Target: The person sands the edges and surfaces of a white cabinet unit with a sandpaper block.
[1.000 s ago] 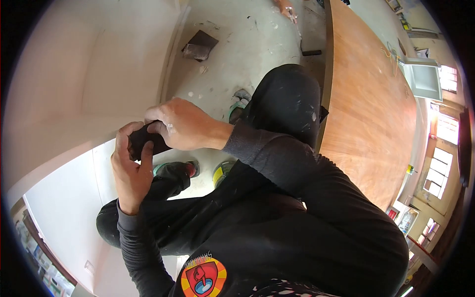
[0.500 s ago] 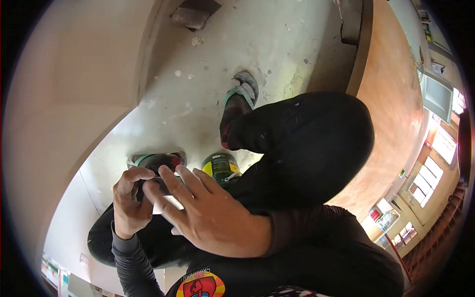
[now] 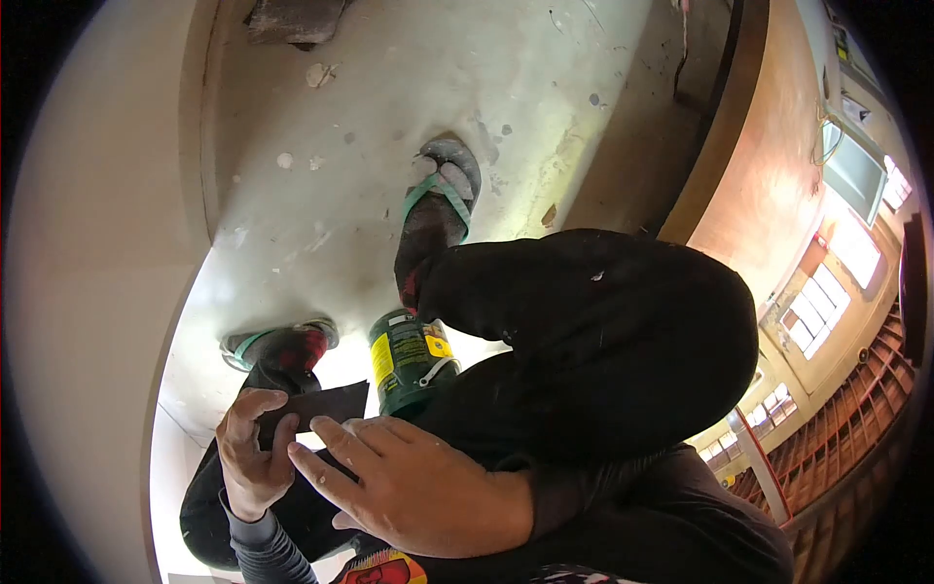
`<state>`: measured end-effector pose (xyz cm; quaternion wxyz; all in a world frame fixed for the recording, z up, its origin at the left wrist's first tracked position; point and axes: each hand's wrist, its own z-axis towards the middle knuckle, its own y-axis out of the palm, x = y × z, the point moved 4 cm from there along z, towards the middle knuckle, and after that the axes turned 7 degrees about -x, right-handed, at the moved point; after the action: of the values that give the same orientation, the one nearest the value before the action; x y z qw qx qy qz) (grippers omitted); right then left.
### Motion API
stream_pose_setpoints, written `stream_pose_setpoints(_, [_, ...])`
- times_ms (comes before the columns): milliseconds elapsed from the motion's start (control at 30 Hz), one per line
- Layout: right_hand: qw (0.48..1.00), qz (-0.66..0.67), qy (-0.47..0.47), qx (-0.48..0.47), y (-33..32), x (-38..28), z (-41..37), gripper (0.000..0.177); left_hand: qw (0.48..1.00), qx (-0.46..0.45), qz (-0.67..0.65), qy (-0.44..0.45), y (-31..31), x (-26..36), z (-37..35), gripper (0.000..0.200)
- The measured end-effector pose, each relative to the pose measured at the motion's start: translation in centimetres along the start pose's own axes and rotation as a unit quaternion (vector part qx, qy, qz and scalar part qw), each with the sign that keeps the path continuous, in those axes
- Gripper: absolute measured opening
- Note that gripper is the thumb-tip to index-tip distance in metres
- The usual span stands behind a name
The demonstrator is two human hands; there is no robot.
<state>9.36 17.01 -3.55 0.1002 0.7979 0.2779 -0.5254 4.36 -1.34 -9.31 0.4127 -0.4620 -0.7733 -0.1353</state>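
Note:
My left hand (image 3: pixel 255 453) pinches the end of a thin, dark sheet of sandpaper (image 3: pixel 336 401) between thumb and fingers. The rest of the sheet sticks out to the right, over my lower leg. Close by, my right hand (image 3: pixel 418 487) is open, back up, with its fingers stretched toward the left. Its fingertips come right at the lower edge of the sandpaper. White dust marks both hands. Just past the sheet stands a dark green bucket (image 3: pixel 413 365) with yellow labels and a pale handle, partly hidden by my leg.
My sandaled feet (image 3: pixel 448 180) rest on a pale, stained floor (image 3: pixel 321 214). A curved pale wall (image 3: pixel 107 243) rises at the left, and a tan panel (image 3: pixel 764 175) stands at the right. A dark flat piece (image 3: pixel 292 21) lies at the far left.
My hands have moved a little apart and lower in the view, so more of the sandpaper now shows. The view has shifted, and more of the bucket is visible.

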Motion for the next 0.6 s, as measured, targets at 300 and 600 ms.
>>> stream_pose_setpoints(300, [0.999,0.017,0.035,-0.030,-0.4,0.7,0.9,0.071,1.000,-0.001,-0.027,-0.016,-0.2,-0.4,0.3,0.038])
stream_pose_setpoints(600, [0.998,0.031,0.004,-0.046,0.0,0.2,1.1,0.069,0.998,-0.012,0.065,-0.016,-0.5,0.5,0.8,0.037])
